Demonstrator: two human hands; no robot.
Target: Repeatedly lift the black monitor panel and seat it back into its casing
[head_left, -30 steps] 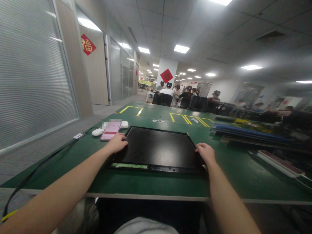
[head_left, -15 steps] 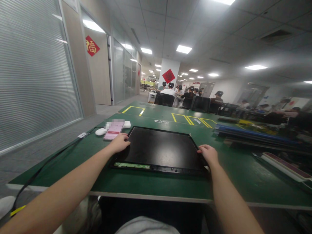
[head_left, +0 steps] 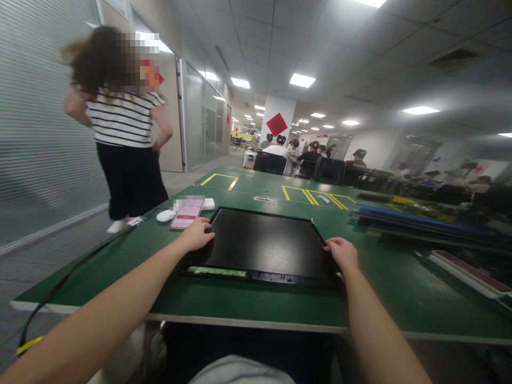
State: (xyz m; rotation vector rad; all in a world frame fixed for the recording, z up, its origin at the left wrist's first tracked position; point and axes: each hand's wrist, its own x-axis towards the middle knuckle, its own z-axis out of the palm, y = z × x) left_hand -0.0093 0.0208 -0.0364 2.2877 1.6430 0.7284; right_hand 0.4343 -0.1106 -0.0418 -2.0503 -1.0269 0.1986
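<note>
A flat black display panel (head_left: 262, 242) lies on the green table (head_left: 256, 306), with a strip of green circuit board along its near edge. My left hand (head_left: 195, 234) rests on the panel's left edge, fingers curled over the rim. My right hand (head_left: 342, 253) holds the right edge the same way, fingers wrapped down the side. Both forearms reach in from the bottom of the view.
A pink-screened phone (head_left: 185, 214), a white mouse (head_left: 164, 215) and a black cable (head_left: 80, 266) lie left of the panel. Stacked panels (head_left: 416, 221) and a long tray (head_left: 464, 274) sit at right. A person in a striped shirt (head_left: 124, 128) walks along the left aisle. Seated people work far back.
A person in a striped shirt has walked into view at the left. My hands and the panel have stayed where they were.
</note>
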